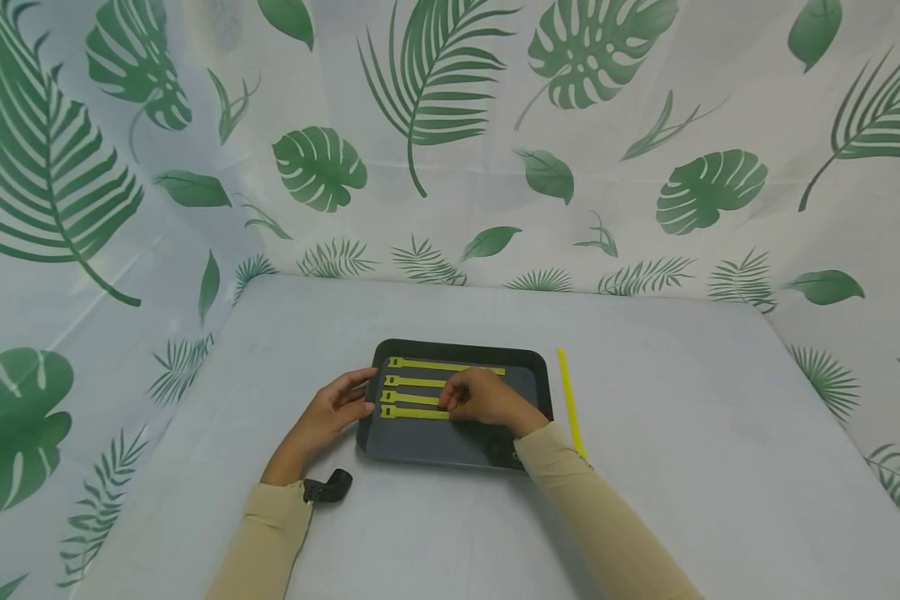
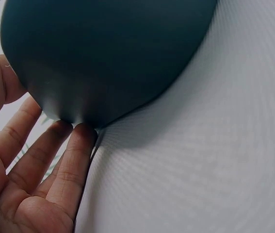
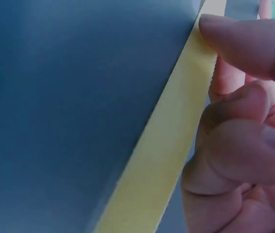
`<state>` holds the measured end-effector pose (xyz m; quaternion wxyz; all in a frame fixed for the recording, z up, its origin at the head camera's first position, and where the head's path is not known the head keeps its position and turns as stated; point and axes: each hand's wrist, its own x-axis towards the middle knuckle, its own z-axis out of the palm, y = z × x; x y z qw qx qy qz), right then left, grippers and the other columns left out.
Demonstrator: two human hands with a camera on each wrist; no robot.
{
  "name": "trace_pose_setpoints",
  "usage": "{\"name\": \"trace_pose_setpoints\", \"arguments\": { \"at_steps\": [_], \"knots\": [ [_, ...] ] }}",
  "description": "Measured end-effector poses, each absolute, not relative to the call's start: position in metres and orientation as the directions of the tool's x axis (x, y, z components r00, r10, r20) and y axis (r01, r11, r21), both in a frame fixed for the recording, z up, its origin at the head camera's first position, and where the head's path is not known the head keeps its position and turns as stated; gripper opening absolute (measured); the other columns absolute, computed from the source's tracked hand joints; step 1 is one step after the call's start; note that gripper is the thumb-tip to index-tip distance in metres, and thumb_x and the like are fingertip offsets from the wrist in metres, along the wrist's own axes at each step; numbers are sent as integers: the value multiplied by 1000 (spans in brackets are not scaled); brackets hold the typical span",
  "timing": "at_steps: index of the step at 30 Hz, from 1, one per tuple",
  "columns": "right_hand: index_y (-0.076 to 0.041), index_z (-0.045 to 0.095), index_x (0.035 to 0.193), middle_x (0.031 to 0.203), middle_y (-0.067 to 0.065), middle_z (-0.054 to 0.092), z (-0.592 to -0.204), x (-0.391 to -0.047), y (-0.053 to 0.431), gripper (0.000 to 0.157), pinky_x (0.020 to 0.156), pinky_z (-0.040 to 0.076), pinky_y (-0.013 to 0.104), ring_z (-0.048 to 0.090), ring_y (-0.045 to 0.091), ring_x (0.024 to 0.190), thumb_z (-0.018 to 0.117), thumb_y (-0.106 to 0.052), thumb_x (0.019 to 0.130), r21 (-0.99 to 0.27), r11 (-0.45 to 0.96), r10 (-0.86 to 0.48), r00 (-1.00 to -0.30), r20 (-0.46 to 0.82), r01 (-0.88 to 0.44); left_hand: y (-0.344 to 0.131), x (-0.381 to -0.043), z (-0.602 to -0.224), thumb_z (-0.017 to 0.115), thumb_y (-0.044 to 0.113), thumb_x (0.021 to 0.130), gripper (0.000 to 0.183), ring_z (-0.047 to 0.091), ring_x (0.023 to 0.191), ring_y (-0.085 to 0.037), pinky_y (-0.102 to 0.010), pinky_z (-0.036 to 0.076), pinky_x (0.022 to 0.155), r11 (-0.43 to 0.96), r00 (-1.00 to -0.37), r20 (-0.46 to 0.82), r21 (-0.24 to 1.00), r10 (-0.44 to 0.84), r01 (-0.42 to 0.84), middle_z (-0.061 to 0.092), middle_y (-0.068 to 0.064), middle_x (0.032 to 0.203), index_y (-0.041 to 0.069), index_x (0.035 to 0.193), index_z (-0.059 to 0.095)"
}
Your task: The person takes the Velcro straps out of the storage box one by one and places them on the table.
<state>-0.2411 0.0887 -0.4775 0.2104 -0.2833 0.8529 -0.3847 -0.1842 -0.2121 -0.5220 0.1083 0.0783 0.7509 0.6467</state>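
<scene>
- 4 yellow straps lie flat, roughly parallel, in a dark rectangular tray [image 1: 435, 442] w/ rounded corners; slotted heads at its L side, tails toward R. Farthest strap [image 1: 438, 365] shows nearly full length; the R hand hides parts of the others.
- R hand [image 1: 487, 398]: narrow, fingers bent in, pinching the nearest strap [image 1: 420, 413] partway along; in the R wrist view a fingertip overlaps its face.
- L hand [image 1: 335, 408]: fairly wide, fingers apart & only slightly bent, tips against the tray's outer L wall.
- Handling (my guess): straps v. light, thin, bendy, soft fabric type; not fragile, prob. not slippery. Best hold = both long edges mid-strap, or the stiffer-looking slotted head; pushing on the tail may buckle it.
- Tray: prob. light, rigid plastic; could slide if nudged, so a hand at the rim helps.
- Texture: close up, the nearest strap is matte, pale yellow, w/ a finely toothed edge. Tray is smooth, dark blue-grey, soft sheen on its curved wall.
- A brighter yellow strip [image 1: 571, 400] lies on the white table [image 1: 720, 417], just R of tray, slightly slanted; forearm near its lower end.
- Backdrop: white sheet, green leaf print, some creases.
</scene>
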Motion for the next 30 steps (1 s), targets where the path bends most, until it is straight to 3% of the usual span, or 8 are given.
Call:
{"name": "trace_pose_setpoints", "arguments": {
  "at_steps": [7,11,18,30],
  "knots": [
    [2,76,97,89,4,73,-474,-240,92,12,74,54,23,63,8,79,76,12,91,-820,495,-678,-718,-158,-287,-214,-183,-523,67,7,107,61,42,153,-48,-31,50,111,118,-960,-44,993,276,-11,44,-29,165,-2,162,43],
    [5,75,100,90,3,72,-469,-238,96,11,75,54,23,63,9,81,75,12,91,-848,462,-699,-696,-167,-261,-214,-183,-523,66,7,107,61,41,153,-48,-32,49,112,123,-960,-43,992,277,-9,43,-29,165,-2,162,43],
    [8,74,105,96,13,73,-461,-238,103,12,78,56,25,63,8,83,72,11,93,-875,417,-735,-657,-167,-245,-213,-184,-521,66,8,107,60,41,153,-48,-42,48,116,142,-962,-49,990,268,-11,42,-27,167,-2,162,44],
    [7,76,112,98,7,73,-442,-232,106,15,83,58,27,65,8,85,68,9,99,-842,428,-762,-632,-141,-328,-213,-185,-522,67,8,106,60,39,153,-49,-48,47,117,168,-965,-49,986,257,-6,39,-26,169,-2,161,45]
  ]
}}
